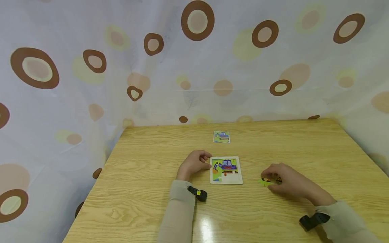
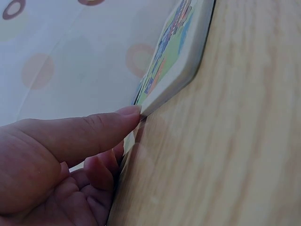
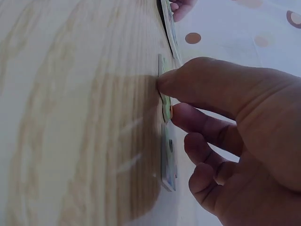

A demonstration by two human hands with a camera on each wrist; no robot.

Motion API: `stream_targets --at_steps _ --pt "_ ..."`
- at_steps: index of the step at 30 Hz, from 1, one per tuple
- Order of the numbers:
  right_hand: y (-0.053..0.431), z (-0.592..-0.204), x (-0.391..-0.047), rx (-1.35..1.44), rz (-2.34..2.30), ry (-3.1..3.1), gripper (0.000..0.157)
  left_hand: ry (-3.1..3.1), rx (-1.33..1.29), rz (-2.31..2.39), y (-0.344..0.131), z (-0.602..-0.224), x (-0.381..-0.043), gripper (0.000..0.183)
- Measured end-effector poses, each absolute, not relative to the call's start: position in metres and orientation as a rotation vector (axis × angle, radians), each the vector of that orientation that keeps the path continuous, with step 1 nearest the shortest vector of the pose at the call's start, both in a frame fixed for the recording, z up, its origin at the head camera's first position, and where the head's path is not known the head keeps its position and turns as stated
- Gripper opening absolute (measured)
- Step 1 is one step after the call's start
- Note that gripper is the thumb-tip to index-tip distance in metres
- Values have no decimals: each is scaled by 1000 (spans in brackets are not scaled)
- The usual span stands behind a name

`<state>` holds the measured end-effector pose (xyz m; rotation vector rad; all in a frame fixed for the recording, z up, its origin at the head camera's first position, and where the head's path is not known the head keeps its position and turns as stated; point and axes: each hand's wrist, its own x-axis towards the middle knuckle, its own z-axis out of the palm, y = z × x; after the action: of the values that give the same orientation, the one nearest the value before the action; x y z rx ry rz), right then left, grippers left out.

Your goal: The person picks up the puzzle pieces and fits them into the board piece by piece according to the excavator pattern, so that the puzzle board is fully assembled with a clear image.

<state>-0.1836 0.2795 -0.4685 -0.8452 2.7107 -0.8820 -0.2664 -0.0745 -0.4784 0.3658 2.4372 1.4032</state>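
Observation:
A square puzzle board (image 1: 231, 179) lies on the table, its assembled part picturing a purple excavator on green; white backing shows at its lower part. My left hand (image 1: 192, 164) is at the board's left side. In the left wrist view, its thumb (image 2: 101, 129) lies straight with the tip against the board's edge, the other fingers loosely bent below. To the right of the board, my right hand (image 1: 287, 180) pinches a green puzzle piece (image 1: 264, 184) between thumb and forefinger, low over the table. Another puzzle piece (image 3: 168, 160) lies beside it under the hand, partly hidden in the head view.
A small card (image 1: 221, 137) with an excavator picture lies behind the board. The wooden table (image 1: 136, 189) ends at a back edge against a hanging patterned cloth (image 1: 170, 74). Both wrists carry black straps.

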Motion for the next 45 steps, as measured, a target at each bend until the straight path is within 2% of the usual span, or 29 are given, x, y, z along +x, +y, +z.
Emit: stream_targets --at_steps 16,29,45 --pt "264 -457 -186 -895 -943 2776 29 2449 381 1397 -74 -480 -267 34" --pt "232 -456 -201 -993 -1018 2760 33 2453 388 1379 -74 -480 -267 34" --pt "189 -462 -213 -945 -1064 2670 32 2455 386 1377 -74 -480 -268 34"
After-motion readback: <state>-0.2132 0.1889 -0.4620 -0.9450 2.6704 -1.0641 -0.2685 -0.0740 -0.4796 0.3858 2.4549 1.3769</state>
